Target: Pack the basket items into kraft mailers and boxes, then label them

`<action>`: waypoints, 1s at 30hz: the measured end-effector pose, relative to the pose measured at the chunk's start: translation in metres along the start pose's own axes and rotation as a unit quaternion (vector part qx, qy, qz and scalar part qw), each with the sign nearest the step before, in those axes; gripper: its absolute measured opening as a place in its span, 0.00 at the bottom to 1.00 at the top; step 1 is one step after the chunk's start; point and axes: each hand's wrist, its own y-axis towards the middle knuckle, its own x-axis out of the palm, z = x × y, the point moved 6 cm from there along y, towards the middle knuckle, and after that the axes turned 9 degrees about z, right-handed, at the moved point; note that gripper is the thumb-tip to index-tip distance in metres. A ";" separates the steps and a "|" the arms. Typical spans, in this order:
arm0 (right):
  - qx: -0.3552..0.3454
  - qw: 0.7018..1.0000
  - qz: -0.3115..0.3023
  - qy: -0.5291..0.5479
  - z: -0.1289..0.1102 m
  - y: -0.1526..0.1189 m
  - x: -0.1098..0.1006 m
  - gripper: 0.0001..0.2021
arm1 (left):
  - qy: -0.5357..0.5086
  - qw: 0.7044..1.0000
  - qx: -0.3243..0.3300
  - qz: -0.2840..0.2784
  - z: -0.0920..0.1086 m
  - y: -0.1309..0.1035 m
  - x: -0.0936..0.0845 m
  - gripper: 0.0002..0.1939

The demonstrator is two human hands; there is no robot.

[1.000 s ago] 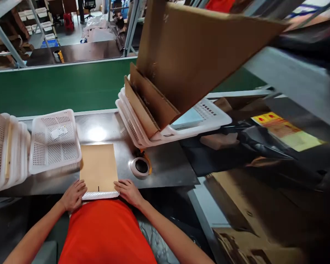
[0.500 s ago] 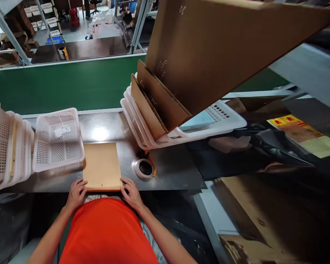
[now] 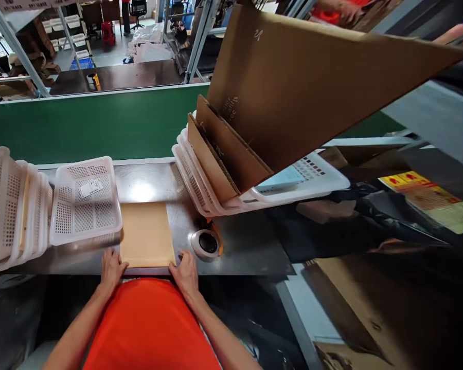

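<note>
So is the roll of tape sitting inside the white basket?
No, the roll of tape lies on the bare metal table, right of the brown envelope, while the white basket is on the envelope's other side.

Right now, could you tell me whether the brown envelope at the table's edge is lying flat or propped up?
Flat. The brown envelope lies on the steel table, left hand and right hand at its near corners.
</note>
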 end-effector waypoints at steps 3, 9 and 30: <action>-0.199 0.968 -0.136 0.073 -0.035 0.003 0.015 0.22 | -0.061 0.957 0.251 -0.131 0.037 -0.015 0.024 0.16; -0.308 0.911 -0.272 0.046 -0.020 0.012 0.029 0.33 | 0.043 0.860 0.449 -0.239 0.029 -0.023 0.033 0.35; -0.211 0.911 -0.275 0.226 -0.346 0.292 0.234 0.05 | -0.082 0.971 0.054 -0.217 -0.058 -0.010 0.064 0.34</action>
